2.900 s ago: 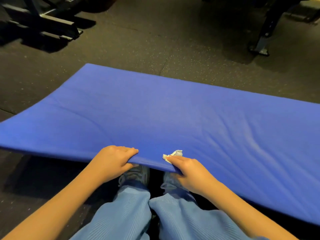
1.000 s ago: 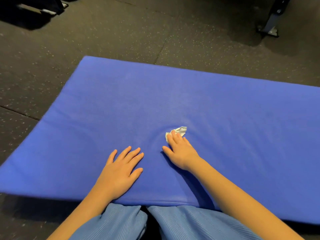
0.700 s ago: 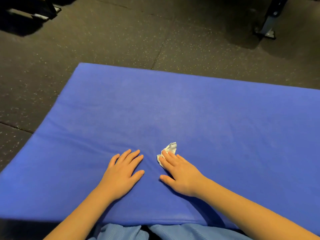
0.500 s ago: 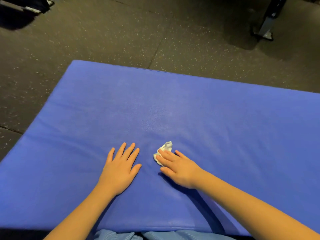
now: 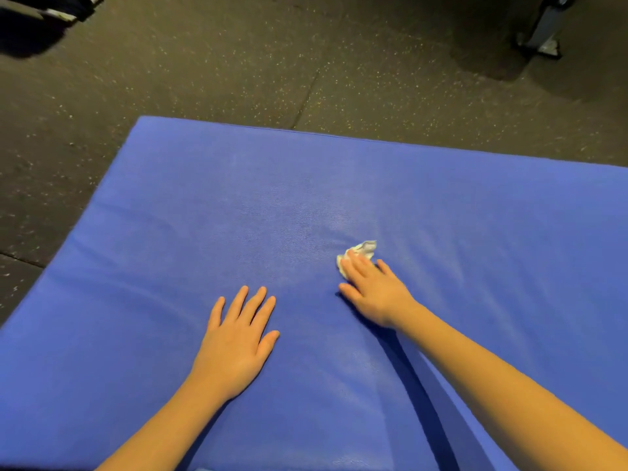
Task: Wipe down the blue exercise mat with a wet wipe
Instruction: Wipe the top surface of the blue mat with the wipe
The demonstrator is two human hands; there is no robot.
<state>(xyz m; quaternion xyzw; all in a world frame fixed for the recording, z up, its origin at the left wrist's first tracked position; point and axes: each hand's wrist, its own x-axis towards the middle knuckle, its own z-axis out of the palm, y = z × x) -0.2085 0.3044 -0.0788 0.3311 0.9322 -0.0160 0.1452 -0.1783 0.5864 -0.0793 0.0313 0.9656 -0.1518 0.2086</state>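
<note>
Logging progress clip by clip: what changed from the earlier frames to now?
Both hands let go of the near edge of the blue mat, which dropped flat. The left hand rests flat on it; the right hand rubbed the wet wipe nearer, then away and rightward. The wipe stayed under that hand.

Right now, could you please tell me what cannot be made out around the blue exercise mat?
Head view:
- Crumpled white wet wipe: mostly hidden under the right hand.
- Blue padded exercise mat: cut off by the left, bottom and right edges; the flat left hand covers a patch.
- Grey metal equipment foot, top right: cut off by the top edge.
</note>
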